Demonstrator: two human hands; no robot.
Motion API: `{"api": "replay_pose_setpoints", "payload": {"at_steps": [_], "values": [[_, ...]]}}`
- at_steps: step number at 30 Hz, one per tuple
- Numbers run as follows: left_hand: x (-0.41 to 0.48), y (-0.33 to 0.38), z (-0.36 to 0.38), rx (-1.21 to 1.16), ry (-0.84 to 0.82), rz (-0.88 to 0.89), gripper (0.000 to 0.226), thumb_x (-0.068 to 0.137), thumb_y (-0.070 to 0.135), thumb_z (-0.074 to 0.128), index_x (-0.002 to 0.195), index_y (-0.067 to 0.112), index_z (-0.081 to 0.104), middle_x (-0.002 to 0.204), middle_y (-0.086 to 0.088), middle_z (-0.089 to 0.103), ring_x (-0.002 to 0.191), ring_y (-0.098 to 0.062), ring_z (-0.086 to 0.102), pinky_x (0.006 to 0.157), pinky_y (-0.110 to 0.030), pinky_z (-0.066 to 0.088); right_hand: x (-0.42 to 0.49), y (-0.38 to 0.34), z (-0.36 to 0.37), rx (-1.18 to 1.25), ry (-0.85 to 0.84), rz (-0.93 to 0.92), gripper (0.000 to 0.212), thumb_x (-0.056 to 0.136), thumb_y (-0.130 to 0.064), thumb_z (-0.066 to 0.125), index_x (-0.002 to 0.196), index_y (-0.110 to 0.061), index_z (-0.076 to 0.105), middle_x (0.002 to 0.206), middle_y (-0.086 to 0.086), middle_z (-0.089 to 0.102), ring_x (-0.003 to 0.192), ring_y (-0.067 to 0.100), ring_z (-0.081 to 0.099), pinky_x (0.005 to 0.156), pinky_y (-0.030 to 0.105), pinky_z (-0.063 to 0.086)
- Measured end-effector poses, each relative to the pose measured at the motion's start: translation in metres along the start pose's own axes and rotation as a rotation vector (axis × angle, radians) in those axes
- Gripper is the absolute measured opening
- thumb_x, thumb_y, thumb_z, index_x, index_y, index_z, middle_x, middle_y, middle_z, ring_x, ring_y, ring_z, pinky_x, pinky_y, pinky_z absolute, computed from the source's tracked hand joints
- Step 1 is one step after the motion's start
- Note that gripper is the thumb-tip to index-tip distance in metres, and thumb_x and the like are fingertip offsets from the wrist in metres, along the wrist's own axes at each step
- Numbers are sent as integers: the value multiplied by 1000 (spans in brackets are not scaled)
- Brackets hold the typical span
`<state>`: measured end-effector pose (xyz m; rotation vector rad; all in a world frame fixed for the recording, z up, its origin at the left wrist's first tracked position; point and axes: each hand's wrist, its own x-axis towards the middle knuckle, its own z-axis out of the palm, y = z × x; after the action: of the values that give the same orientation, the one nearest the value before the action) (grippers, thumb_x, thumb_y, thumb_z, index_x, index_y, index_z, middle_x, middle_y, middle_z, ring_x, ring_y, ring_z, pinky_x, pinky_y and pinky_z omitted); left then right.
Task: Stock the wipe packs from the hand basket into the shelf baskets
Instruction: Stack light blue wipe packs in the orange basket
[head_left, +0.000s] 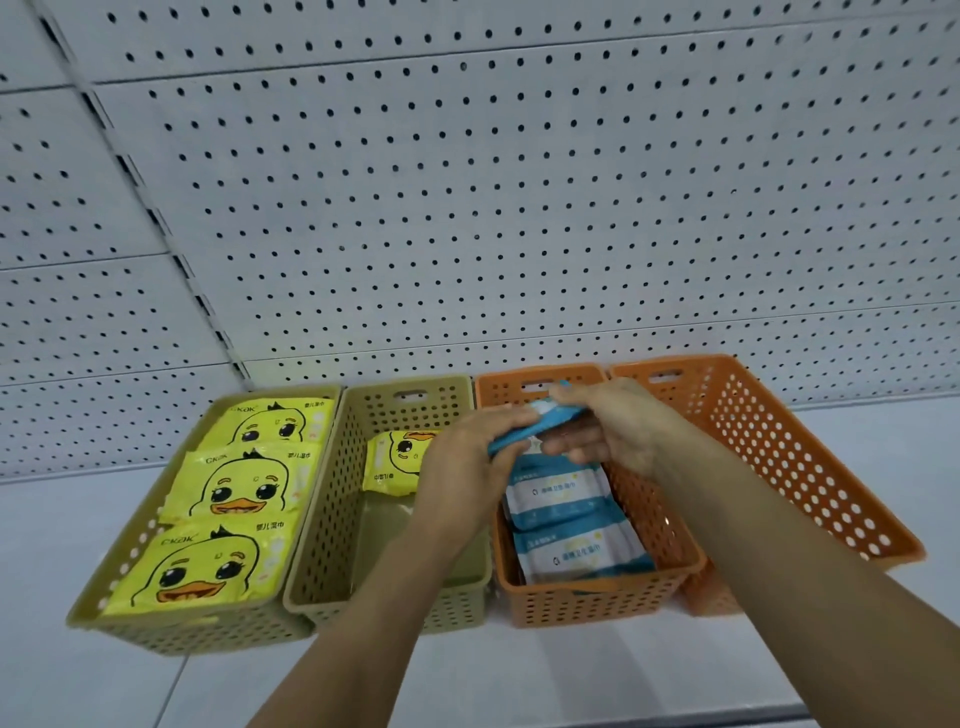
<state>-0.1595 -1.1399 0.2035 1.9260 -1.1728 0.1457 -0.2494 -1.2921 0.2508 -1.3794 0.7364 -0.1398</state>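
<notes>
Your left hand (462, 462) and right hand (623, 426) are both pinching a blue wipe pack (524, 431) above the orange basket (587, 597) holding two more; you're sitting roughly midway, I judge, with the middle olive basket (332, 499) barely started.

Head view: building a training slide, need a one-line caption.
Left hand and right hand hold a blue wipe pack over the left orange basket.

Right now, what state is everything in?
Left olive basket: three yellow packs, full.
Second olive basket: one yellow pack.
Left orange basket: partly filled, blue packs.
Right orange basket: no packs visible.
Held pack: over left orange basket.
Left hand: grips held pack.
Right hand: grips held pack.
</notes>
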Motion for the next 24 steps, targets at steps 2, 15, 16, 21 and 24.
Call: {"api": "replay_pose_setpoints", "payload": {"at_steps": [2, 15, 16, 21, 24], "values": [[-1, -2, 6, 29, -69, -23, 35, 85, 13, 71, 118, 25, 69, 120, 15, 63, 120, -1, 50, 105, -10, 33, 13, 7, -3, 5, 125, -3, 23, 92, -10, 59, 108, 6, 60, 79, 20, 72, 60, 25, 70, 41, 24, 50], [-27, -19, 8, 310, -244, -334, 57, 96, 48, 47, 147, 27, 31, 148, 9, 36, 134, -8, 33, 111, -29, 31, 96, 38, 6, -432, 376, -39, 23, 93, 1, 45, 115, -1, 49, 111, 22, 61, 87, 36, 65, 67, 46, 59], [-27, -18, 8, 309, -242, -330, 56, 96, 47, 48, 146, 28, 31, 145, 10, 39, 131, -8, 35, 109, -29, 33, 98, 41, 7, -579, 362, -46, 33, 91, 0, 49, 123, -3, 42, 114, 22, 58, 92, 37, 62, 72, 45, 57], [-27, -18, 7, 301, -241, -333, 56, 96, 46, 48, 146, 27, 32, 144, 10, 42, 130, -8, 38, 109, -30, 34, 98, 65, 14, -1466, 321, -322, 60, 83, -16, 61, 137, -18, 37, 142, 12, 31, 127, 33, 33, 99, 45, 40], [-27, -18, 8, 290, -251, -340, 58, 96, 47, 48, 147, 26, 31, 145, 10, 41, 131, -9, 38, 109, -31, 34, 102, 75, 17, -1434, 59, -199, 34, 95, -28, 45, 127, -17, 49, 134, 10, 41, 123, 30, 35, 98, 45, 39]]}}
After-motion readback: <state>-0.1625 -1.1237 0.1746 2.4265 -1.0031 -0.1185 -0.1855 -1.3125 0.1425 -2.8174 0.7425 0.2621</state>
